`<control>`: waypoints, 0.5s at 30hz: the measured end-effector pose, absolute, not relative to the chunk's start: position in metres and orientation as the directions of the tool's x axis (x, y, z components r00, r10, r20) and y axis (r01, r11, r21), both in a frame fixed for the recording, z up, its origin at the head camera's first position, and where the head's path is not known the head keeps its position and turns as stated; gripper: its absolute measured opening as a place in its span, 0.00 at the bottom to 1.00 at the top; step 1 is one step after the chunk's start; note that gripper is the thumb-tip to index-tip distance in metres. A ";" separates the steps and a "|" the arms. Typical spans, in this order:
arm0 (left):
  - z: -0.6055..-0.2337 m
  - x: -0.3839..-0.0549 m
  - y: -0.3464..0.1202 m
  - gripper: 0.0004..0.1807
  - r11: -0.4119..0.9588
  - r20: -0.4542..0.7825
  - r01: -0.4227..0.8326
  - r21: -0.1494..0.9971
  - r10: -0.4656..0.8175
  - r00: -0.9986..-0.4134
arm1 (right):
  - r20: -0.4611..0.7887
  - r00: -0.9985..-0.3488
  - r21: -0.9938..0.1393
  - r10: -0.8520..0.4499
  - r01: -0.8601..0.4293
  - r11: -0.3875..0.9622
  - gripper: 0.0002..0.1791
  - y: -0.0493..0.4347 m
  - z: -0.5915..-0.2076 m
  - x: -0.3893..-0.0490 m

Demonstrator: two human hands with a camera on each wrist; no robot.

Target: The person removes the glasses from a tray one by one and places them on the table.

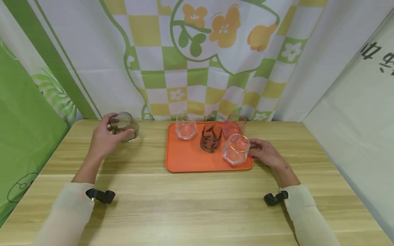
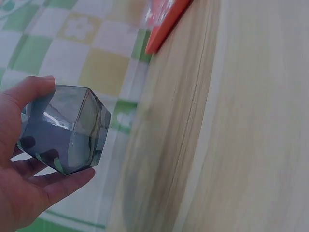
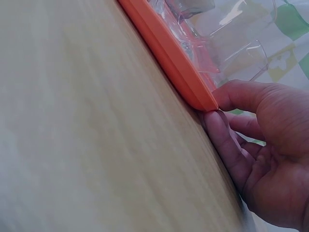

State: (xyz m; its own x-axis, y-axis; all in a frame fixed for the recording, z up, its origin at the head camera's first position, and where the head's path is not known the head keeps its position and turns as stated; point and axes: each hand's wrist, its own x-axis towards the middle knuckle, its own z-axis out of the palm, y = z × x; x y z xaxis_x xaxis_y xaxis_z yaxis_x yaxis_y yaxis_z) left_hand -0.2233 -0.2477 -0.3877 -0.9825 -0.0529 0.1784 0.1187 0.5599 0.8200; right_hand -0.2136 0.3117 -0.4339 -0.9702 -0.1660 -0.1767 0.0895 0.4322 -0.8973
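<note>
My left hand (image 1: 105, 138) holds a smoky grey faceted glass (image 1: 124, 127) near the back left of the table, thumb on one side and fingers round the other. In the left wrist view the glass (image 2: 67, 130) hangs above the wood, with a faint shadow below. An orange tray (image 1: 187, 160) lies at the back centre. On it stand a clear glass (image 1: 186, 128), a dark brown glass (image 1: 211, 140), a pinkish glass (image 1: 235, 123) and a gold-rimmed clear glass (image 1: 236, 152). My right hand (image 3: 270, 145) pinches the tray's corner (image 3: 205, 96) between its digits.
The wooden table (image 1: 172, 208) runs back to a patterned curtain (image 1: 197, 78). A green cloth (image 1: 27, 112) hangs at the left, and a white wall panel (image 1: 354, 112) with black writing stands at the right.
</note>
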 end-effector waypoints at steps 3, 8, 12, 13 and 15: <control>-0.392 -0.226 -0.258 0.52 0.570 0.180 0.098 0.816 -0.090 -0.980 | -0.176 -0.971 -0.896 -0.165 0.088 0.435 0.34 0.312 -0.435 -0.214; -0.399 -0.228 -0.269 0.51 0.564 0.171 0.061 0.823 -0.144 -0.975 | -0.168 -0.972 -0.899 -0.163 0.083 0.429 0.34 0.312 -0.436 -0.214; -0.403 -0.227 -0.275 0.51 0.554 0.163 0.038 0.831 -0.178 -0.970 | -0.161 -0.973 -0.904 -0.167 0.077 0.421 0.34 0.313 -0.437 -0.214; -0.404 -0.227 -0.276 0.51 0.554 0.162 0.033 0.832 -0.185 -0.969 | -0.160 -0.973 -0.903 -0.169 0.075 0.423 0.34 0.313 -0.437 -0.214; -0.404 -0.227 -0.278 0.52 0.552 0.155 0.022 0.834 -0.196 -0.968 | -0.157 -0.973 -0.901 -0.171 0.071 0.427 0.34 0.313 -0.437 -0.214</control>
